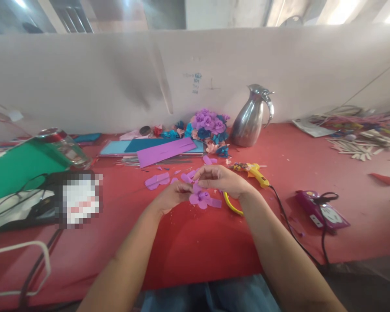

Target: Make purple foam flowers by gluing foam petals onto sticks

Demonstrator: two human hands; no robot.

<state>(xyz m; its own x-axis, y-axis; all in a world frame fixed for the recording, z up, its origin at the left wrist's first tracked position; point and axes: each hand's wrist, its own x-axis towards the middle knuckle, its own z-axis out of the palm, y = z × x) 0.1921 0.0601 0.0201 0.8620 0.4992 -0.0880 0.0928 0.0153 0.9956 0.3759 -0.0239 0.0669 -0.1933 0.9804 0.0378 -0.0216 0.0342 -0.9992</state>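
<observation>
A purple paper flower [201, 197] with a rolled centre is between my hands, just above the red table. My left hand [173, 194] pinches it from the left side. At its upper edge, the bent fingers and thumb of my right hand [222, 180] are closed on a petal. Cut purple petals [157, 180] lie on the table beyond my left hand, with one more piece [209, 160] behind my right. Partly covered by my right hand is a tool with a yellow curved handle [233, 205]; its kind is hidden.
A yellow glue gun [258, 174] trails a cord to a magenta power box [323, 212] at right. Behind stand a metal jug [251, 117], finished paper flowers [209, 123] and a purple sheet [165, 151]. A clear jar [66, 149] and black bag [42, 203] are left.
</observation>
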